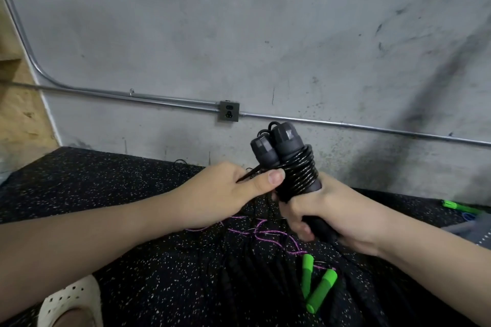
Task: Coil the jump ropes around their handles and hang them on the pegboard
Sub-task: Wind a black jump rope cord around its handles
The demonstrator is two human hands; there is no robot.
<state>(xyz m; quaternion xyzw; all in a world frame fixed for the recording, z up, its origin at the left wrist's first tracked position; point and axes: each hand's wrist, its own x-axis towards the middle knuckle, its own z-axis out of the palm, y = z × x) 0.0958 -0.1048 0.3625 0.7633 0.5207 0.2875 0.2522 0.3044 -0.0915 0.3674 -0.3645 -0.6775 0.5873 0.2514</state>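
right hand [329, 216] grips black handles [281, 148] (rope coiled) | left hand [225, 191] pinches rope [299, 170]

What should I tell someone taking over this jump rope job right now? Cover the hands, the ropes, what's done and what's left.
Right hand grips the black handles upright.
Left hand pinches the black rope's loose end beside the coil.
Black rope is mostly wound; finish it.
Green-handled rope with its purple cord lies uncoiled on the floor.
No pegboard in view; nothing visibly hung.
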